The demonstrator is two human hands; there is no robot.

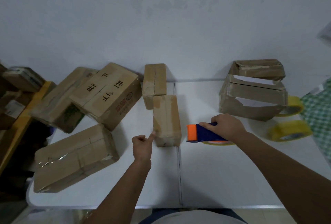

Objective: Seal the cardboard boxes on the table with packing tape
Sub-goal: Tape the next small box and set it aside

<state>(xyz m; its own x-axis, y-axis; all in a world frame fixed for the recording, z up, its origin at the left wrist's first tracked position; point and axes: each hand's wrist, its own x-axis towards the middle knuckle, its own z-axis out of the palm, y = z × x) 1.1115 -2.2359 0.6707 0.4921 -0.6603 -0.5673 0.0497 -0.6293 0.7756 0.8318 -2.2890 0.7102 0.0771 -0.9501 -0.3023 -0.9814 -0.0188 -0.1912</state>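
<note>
A small cardboard box [167,119] lies in the middle of the white table [215,170]. My left hand [142,145] is loosely curled, and its index fingertip touches the box's near left corner. My right hand [226,126] grips a blue tape dispenser [202,133] with an orange front, just right of the box. A roll of yellowish tape sits in the dispenser, which rests on the table. Another small box [155,84] lies right behind the first.
Three bigger boxes lie on the left: a taped one [73,159] near me, a printed one [107,94] and one [57,101] beyond it. A torn box stack [252,91] stands at the back right. Two yellow tape rolls [290,130] lie beside a green checked cloth [320,114].
</note>
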